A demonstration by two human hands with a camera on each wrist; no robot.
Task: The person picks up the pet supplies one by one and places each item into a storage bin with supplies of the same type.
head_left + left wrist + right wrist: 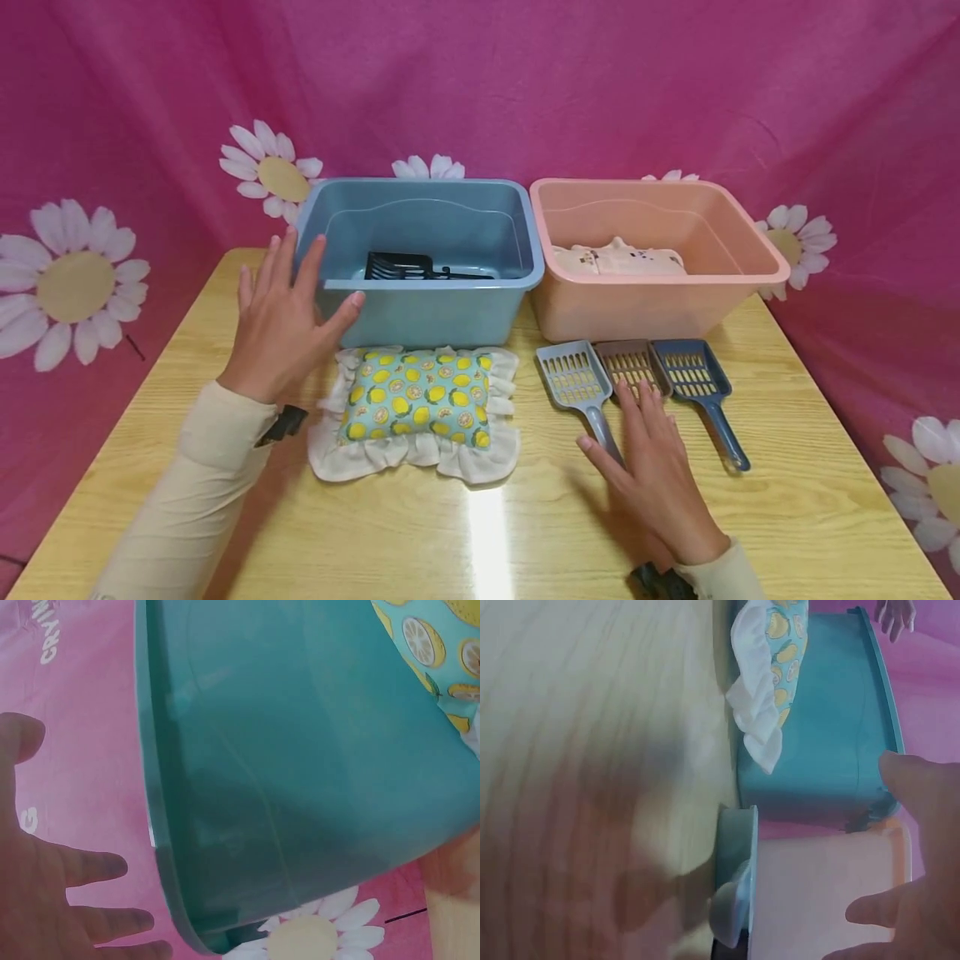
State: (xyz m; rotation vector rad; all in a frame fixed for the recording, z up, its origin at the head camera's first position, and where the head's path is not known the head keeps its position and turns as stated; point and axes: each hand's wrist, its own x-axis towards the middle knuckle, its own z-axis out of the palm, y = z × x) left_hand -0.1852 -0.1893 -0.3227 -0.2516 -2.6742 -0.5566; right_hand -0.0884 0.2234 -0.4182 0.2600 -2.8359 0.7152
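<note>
My left hand (277, 333) hovers with fingers spread at the front left corner of a blue plastic bin (427, 321); the left wrist view shows its fingers apart from the rim. Inside that bin lies a black slotted litter scoop (411, 268). Over the table on the right, my right hand (663, 479) is held with straight fingers and grips nothing. Its fingertips overlap a brown litter scoop (618, 348) in the head view, hiding that scoop's handle. A light grey-blue scoop (602, 429) lies to its left, a navy scoop (724, 433) to its right.
A small lemon-print pillow (420, 400) with white ruffles lies before the blue bin. At the back right stands a pink bin (637, 312) holding a pale patterned cloth item (618, 260). Behind the wooden table (375, 542) hangs a pink flowered cloth (570, 83).
</note>
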